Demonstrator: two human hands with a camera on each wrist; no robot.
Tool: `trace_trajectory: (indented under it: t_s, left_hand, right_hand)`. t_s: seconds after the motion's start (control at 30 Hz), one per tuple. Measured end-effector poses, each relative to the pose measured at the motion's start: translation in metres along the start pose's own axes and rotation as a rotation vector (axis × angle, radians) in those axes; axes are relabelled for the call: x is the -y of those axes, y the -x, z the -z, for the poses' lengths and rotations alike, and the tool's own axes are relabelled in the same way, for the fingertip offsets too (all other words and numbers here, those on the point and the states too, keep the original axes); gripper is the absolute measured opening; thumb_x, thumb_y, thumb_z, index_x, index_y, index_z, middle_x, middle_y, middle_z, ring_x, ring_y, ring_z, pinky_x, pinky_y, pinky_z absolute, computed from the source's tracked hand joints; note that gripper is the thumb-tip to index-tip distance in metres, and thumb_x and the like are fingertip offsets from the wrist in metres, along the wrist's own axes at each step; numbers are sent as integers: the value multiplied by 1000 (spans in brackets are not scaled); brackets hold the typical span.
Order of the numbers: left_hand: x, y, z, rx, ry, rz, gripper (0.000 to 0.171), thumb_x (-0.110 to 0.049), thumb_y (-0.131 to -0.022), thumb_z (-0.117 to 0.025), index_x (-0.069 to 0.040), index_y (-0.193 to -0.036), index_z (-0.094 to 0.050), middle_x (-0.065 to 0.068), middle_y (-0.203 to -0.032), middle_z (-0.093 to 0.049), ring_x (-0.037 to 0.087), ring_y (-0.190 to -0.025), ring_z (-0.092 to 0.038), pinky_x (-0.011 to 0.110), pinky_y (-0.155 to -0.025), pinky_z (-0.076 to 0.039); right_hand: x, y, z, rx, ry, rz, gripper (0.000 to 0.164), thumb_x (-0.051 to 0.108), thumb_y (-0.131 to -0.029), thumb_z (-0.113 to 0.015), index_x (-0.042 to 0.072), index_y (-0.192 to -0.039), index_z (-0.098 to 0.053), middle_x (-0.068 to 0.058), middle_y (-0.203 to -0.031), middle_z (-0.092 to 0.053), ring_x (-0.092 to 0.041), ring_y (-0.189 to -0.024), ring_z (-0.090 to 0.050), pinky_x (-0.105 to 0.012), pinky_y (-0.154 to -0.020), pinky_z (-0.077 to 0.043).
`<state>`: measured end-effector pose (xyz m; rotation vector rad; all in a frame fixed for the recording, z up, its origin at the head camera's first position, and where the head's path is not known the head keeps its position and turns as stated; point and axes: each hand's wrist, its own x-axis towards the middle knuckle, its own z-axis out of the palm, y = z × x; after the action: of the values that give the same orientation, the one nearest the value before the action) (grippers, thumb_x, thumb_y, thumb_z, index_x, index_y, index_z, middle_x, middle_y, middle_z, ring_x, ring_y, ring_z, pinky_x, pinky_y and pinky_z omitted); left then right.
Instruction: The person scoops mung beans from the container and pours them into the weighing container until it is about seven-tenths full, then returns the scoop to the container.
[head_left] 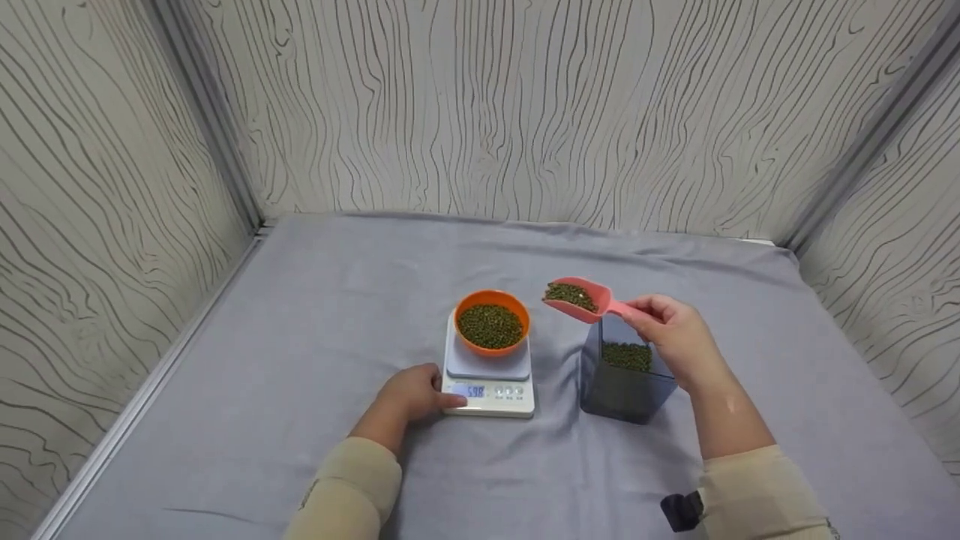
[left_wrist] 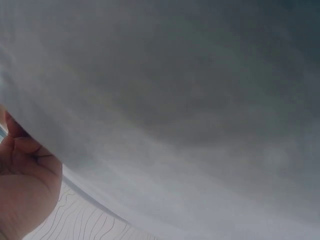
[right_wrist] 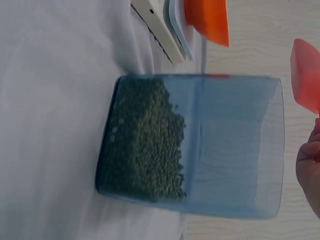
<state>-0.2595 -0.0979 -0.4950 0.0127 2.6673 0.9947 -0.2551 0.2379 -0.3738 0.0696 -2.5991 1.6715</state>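
My right hand (head_left: 675, 334) pinches the handle of a pink scoop (head_left: 600, 296) heaped with small green beans, mung beans by their look. Below it stands a clear bluish plastic container (right_wrist: 235, 145), part filled with the same beans (right_wrist: 145, 145). To the left, an orange bowl (head_left: 459, 330) of green beans sits on the platform of a white kitchen scale (head_left: 487, 409), whose lit display shows digits like 598. My left hand (head_left: 412, 391) holds the scale's front left corner, thumb laid over the panel beside the display. In the left wrist view that hand (left_wrist: 30, 185) shows only at the edge.
A wrinkled grey cloth (head_left: 337, 300) covers the table. Wood-grain patterned panels (head_left: 480, 112) rise behind and at both sides. A small black device (head_left: 681, 512) sits at the right sleeve (head_left: 761, 491).
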Motion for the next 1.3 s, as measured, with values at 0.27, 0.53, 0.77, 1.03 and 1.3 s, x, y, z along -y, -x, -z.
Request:
trace_trajectory:
  t_s: [0.27, 0.53, 0.77, 1.03, 1.3]
  left_hand:
    - [-5, 3, 0, -3, 0, -13, 44, -48, -67, -76, -12, -76, -51, 0, -67, -47, 18, -65, -45, 30, -58, -34]
    - [-5, 0, 0, 3, -34, -18, 46, -50, -67, -75, -13, -75, -50, 0, -67, -46, 17, -65, -44, 30, -58, -34]
    - [-5, 1, 1, 14, -28, -8, 46, -50, -67, -75, -12, -76, -50, 1, -68, -47, 18, -65, -44, 31, -59, -34]
    - [-3, -1, 2, 11, -22, -13, 47, -51, -67, -75, -12, -77, -51, 1, -68, -47, 18, -65, -44, 31, -59, -34]
    - [-2, 1, 2, -2, -41, -17, 47, -50, -67, -75, -12, -75, -49, 0, -66, -45, 18, -63, -43, 30, -57, -33]
  right_hand:
    - [4, -8, -21, 10, 199, 23, 27, 22, -86, -64, -1, -100, -63, 0, -75, -55, -12, -68, -47, -24, -58, -41]
    - [8, -13, -36, 19, 362, 127, 18, 21, -86, -64, 4, -91, -66, -2, -77, -59, -16, -68, -47, -29, -61, -39]
    - [16, -13, -49, 6, 446, 217, 9, 13, -84, -65, 4, -87, -65, -7, -80, -59, -19, -71, -49, -33, -65, -39]
    - [25, -13, -64, -77, 618, 435, 7, 3, -77, -68, 1, -81, -62, -10, -79, -58, -23, -73, -49, -38, -66, -40]
    - [34, -7, -83, -103, 690, 620, 10, 1, -77, -69, 3, -84, -61, -7, -78, -54, -23, -73, -53, -36, -68, -46]
